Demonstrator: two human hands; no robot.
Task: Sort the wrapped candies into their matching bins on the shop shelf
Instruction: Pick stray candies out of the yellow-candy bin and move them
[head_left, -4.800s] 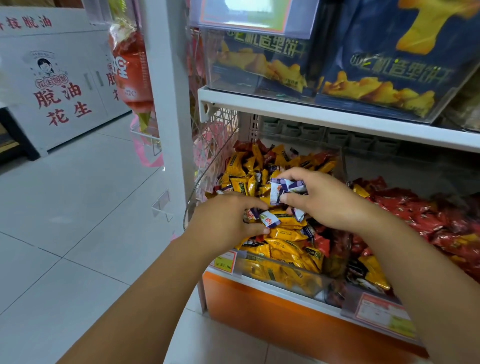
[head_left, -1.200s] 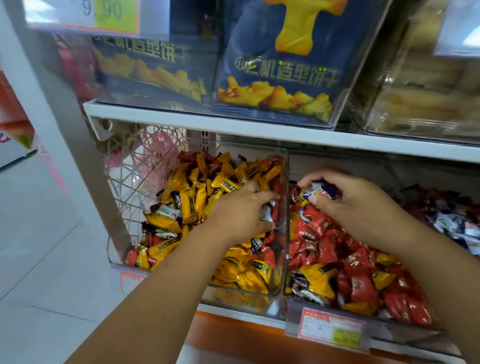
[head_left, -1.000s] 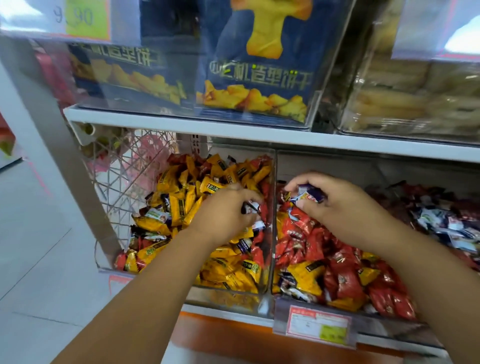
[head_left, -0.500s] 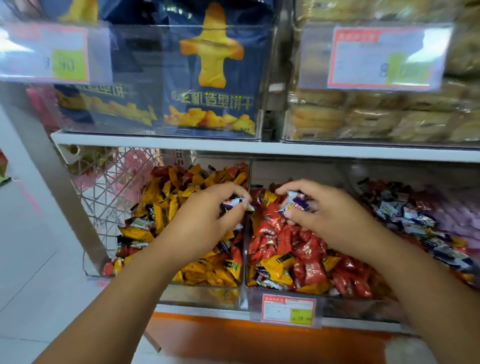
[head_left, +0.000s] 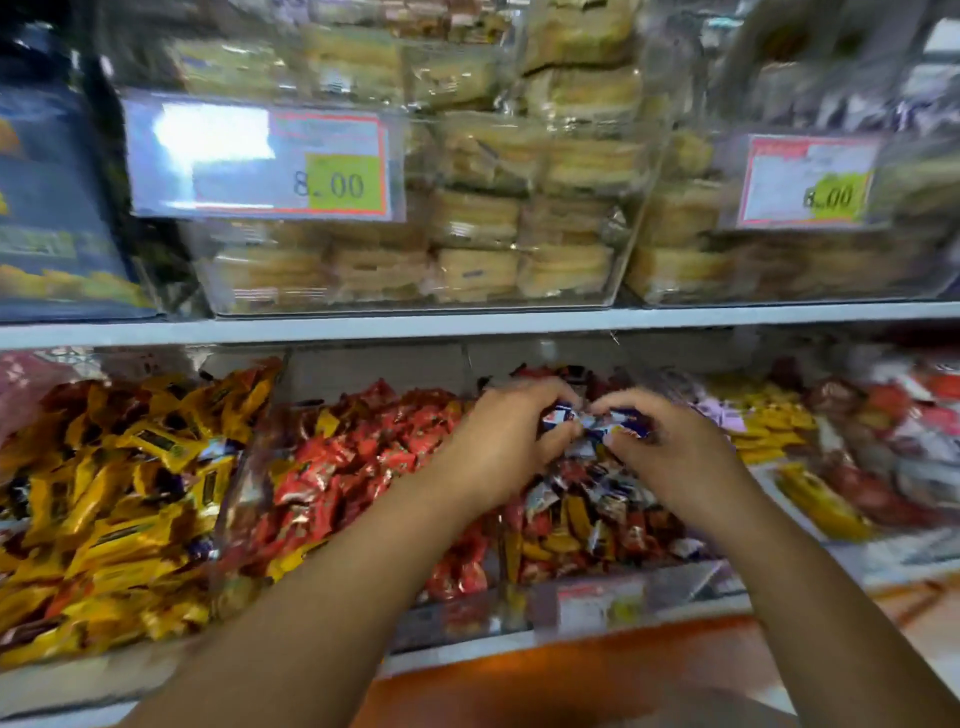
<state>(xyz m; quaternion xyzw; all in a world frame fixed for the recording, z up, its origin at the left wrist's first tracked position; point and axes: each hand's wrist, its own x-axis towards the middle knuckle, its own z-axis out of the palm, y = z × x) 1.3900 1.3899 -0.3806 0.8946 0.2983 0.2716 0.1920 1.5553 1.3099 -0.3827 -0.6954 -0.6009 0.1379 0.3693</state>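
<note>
I see blue-and-white candies (head_left: 560, 417) pinched in my left hand (head_left: 506, 447) and right hand (head_left: 670, 457) (print blurred), just above the clear bin (head_left: 691, 574) of mixed wrappers.

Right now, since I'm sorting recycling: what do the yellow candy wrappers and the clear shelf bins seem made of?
Yellow candy wrappers: likely metallised plastic film, glossy; creased, with sharp glints. Clear shelf bins: probably rigid acrylic or similar plastic, smooth; see-through flat walls catching reflections.

Shelf (head_left: 467, 649) carries clear candy bins (head_left: 691, 574) abreast.
</note>
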